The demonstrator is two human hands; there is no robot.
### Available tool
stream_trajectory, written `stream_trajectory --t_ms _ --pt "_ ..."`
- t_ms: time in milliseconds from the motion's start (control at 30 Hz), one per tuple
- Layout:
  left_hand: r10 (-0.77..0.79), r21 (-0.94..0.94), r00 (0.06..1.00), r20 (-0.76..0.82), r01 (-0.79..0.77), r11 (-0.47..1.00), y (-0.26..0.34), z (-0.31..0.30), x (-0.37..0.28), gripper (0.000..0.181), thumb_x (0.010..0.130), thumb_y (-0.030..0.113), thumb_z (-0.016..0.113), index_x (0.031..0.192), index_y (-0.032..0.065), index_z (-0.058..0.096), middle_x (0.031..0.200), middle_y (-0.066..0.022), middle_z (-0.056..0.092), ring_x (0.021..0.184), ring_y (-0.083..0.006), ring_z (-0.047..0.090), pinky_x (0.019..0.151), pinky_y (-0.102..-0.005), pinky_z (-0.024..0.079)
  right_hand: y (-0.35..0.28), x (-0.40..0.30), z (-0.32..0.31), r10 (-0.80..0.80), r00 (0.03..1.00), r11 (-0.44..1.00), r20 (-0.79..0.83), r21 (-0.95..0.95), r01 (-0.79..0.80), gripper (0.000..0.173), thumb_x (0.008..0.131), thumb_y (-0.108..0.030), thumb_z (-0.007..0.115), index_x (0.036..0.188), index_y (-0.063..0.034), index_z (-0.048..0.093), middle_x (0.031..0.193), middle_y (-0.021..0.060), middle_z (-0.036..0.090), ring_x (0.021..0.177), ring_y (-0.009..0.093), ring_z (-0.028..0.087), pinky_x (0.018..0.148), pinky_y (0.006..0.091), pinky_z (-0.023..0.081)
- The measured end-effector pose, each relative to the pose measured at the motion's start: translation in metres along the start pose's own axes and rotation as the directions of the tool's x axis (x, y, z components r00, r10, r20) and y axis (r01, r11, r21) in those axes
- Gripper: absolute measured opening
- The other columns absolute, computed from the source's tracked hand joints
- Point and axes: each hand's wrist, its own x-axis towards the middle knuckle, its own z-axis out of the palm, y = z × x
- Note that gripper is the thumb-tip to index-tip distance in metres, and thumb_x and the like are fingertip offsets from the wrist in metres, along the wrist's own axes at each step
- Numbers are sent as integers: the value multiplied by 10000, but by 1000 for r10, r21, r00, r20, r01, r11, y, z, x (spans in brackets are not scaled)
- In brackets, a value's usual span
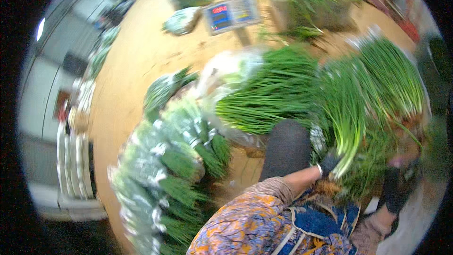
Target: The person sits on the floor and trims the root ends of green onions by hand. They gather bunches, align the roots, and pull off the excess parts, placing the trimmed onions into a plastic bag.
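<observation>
My left hand (329,164), in a dark glove, grips the pale lower ends of a bunch of green onions (348,120). The bunch's green leaves fan out away from me. On the right, my gloved right hand (400,180) is blurred; its fingers and anything in them are unclear. Beyond it lies a larger heap of green onions (393,74), roots toward me. Left of the held bunch, another thick pile of green onions (269,92) rests on clear plastic wrapping (230,67). Loose green trimmings (368,163) lie between my hands.
Several plastic-wrapped bunches of greens (166,170) are stacked at my left. Across the table (120,88) stands a digital scale display (231,13) with lit digits. A container (279,12) heaped with greens is at the back. My dark-clad knee (287,148) juts up in front.
</observation>
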Motion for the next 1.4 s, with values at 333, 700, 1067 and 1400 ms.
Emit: stream_trajectory --t_ms 333,700,1067,1400 --pt "30 377 998 -63 -4 926 -10 23 9 684 714 420 477 1163 -31 228 1159 -226 306 1059 -317 328 883 -344 263 112 37 25 96 990 995 104 -16 -94 445 738 -288 507 1048 3 378 970 134 441 824 222 463 663 325 402" --pt "248 -137 930 271 -217 966 -67 20 57 337 817 251 324 1091 75 411 1048 -81 450 932 -168 421 826 -275 314 59 -17 61 170 985 948 -38 279 -153 381 700 -143 532 1018 31 415 902 139 499 797 200 479 671 317 398" --pt "-252 -429 962 107 273 861 -34 2 17 313 712 133 541 982 19 429 884 -79 515 776 -160 501 673 -289 418 47 -28 78 236 963 884 -132 441 -156 353 697 -104 538 1002 20 413 882 102 513 785 171 483 693 284 378" --pt "-258 -588 949 182 316 745 -8 -3 1 396 737 82 478 1107 67 337 1021 -78 460 895 -216 475 740 -347 417 28 -32 94 120 924 958 -362 285 -12 515 663 -197 581 1056 56 364 986 193 470 937 255 444 810 319 325"
